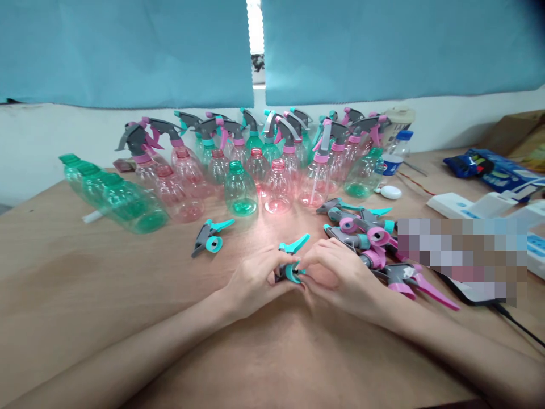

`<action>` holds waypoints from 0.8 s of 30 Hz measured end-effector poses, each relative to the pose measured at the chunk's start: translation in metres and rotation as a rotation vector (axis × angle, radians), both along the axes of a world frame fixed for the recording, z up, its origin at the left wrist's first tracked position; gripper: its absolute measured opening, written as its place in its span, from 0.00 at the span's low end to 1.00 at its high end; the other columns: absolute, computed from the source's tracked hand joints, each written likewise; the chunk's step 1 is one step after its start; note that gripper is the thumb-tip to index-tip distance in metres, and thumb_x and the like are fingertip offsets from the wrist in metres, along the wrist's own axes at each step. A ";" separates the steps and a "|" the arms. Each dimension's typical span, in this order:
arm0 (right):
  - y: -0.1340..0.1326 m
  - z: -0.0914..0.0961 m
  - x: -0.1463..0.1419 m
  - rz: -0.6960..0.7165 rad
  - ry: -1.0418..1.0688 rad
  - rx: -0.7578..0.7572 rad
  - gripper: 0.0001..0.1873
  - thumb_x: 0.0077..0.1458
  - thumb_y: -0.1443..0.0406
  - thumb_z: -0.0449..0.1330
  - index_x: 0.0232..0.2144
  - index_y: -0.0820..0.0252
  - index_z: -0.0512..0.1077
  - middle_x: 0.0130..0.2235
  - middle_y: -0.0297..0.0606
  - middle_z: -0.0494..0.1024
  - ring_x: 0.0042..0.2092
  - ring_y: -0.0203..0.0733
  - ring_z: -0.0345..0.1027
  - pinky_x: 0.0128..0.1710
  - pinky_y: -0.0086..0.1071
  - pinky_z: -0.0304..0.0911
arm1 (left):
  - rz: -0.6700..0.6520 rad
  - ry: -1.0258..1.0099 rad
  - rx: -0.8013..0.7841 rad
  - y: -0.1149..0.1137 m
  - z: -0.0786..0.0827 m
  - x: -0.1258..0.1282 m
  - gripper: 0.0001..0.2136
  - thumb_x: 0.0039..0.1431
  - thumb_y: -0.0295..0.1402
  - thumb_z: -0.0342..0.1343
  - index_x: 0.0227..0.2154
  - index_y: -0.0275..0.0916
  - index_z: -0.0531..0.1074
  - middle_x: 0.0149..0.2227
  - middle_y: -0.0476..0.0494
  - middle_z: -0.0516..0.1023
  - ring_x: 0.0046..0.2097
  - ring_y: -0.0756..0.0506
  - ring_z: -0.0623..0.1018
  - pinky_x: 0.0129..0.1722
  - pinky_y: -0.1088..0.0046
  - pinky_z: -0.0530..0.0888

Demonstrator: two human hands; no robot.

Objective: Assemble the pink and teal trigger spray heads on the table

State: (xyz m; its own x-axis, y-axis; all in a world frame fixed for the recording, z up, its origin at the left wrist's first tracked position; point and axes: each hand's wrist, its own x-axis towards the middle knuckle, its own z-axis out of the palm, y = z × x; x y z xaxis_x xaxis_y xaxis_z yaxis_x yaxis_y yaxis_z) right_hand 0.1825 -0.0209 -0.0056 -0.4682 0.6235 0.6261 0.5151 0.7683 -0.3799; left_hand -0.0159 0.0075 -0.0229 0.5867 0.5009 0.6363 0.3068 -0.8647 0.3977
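A grey spray trigger head with a teal lever and teal collar (pixel 293 272) is held low over the near middle of the table. My left hand (pixel 258 275) is closed round its grey body. The fingertips of my right hand (pixel 334 270) pinch at the teal collar's open end; whether something small is between them is hidden. To the left lies another grey and teal trigger head (pixel 212 236). Beside my right hand is a pile of loose trigger heads (pixel 377 236) with pink and teal collars. An uncapped green bottle (pixel 241 193) and an uncapped pink bottle (pixel 278 187) stand beyond my hands.
Rows of pink and green bottles, several with trigger heads fitted, line the back. Green bottles (pixel 128 201) lean at the left. At the right are a drink bottle (pixel 395 153), a blue packet (pixel 502 170), white power strips (pixel 462 205) and a blurred-out device with a black cable (pixel 517 321).
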 end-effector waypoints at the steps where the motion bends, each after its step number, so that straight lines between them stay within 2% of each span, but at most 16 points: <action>1: -0.001 -0.002 -0.001 -0.019 0.027 0.022 0.04 0.55 0.70 0.58 0.33 0.57 0.66 0.31 0.34 0.77 0.35 0.40 0.70 0.37 0.35 0.60 | 0.004 0.000 -0.001 0.000 0.000 0.000 0.12 0.54 0.38 0.61 0.39 0.37 0.70 0.23 0.53 0.68 0.27 0.51 0.70 0.28 0.76 0.68; 4: -0.005 -0.005 -0.006 -0.078 0.074 0.074 0.04 0.56 0.70 0.58 0.33 0.57 0.67 0.30 0.35 0.77 0.34 0.40 0.69 0.35 0.34 0.60 | 0.005 0.000 0.009 -0.001 0.001 0.000 0.12 0.56 0.37 0.60 0.40 0.37 0.70 0.23 0.53 0.68 0.26 0.51 0.69 0.28 0.76 0.68; 10: -0.008 -0.003 -0.008 -0.122 0.002 0.112 0.04 0.55 0.72 0.56 0.30 0.60 0.67 0.29 0.36 0.76 0.31 0.40 0.68 0.33 0.34 0.58 | 0.029 0.040 0.038 -0.002 0.006 0.001 0.11 0.56 0.35 0.60 0.39 0.37 0.69 0.22 0.53 0.68 0.25 0.51 0.68 0.27 0.76 0.67; 14: -0.008 -0.003 -0.006 -0.146 0.033 0.024 0.03 0.54 0.71 0.57 0.29 0.60 0.68 0.27 0.35 0.75 0.29 0.39 0.67 0.31 0.32 0.58 | 0.084 0.072 0.058 0.000 0.007 0.001 0.13 0.54 0.36 0.61 0.40 0.37 0.69 0.26 0.50 0.73 0.28 0.50 0.70 0.28 0.75 0.68; 16: -0.008 -0.004 -0.005 -0.108 0.068 -0.033 0.04 0.54 0.72 0.57 0.30 0.60 0.68 0.28 0.34 0.75 0.29 0.37 0.67 0.30 0.31 0.59 | 0.096 0.070 0.066 0.000 0.007 0.001 0.13 0.54 0.36 0.62 0.40 0.37 0.69 0.28 0.49 0.74 0.30 0.49 0.71 0.30 0.74 0.69; 20: -0.007 -0.006 -0.006 -0.029 0.163 -0.099 0.05 0.55 0.73 0.57 0.31 0.59 0.68 0.29 0.33 0.75 0.30 0.35 0.67 0.30 0.28 0.63 | 0.059 0.028 0.049 0.000 0.006 0.001 0.11 0.55 0.34 0.61 0.40 0.38 0.69 0.31 0.47 0.77 0.33 0.48 0.74 0.34 0.73 0.72; 24: -0.005 -0.006 -0.006 -0.048 0.233 -0.094 0.05 0.56 0.70 0.58 0.35 0.57 0.70 0.31 0.33 0.77 0.30 0.35 0.69 0.28 0.28 0.65 | 0.026 0.001 0.004 0.000 0.005 0.001 0.10 0.54 0.32 0.61 0.39 0.39 0.69 0.33 0.48 0.78 0.34 0.48 0.75 0.37 0.71 0.72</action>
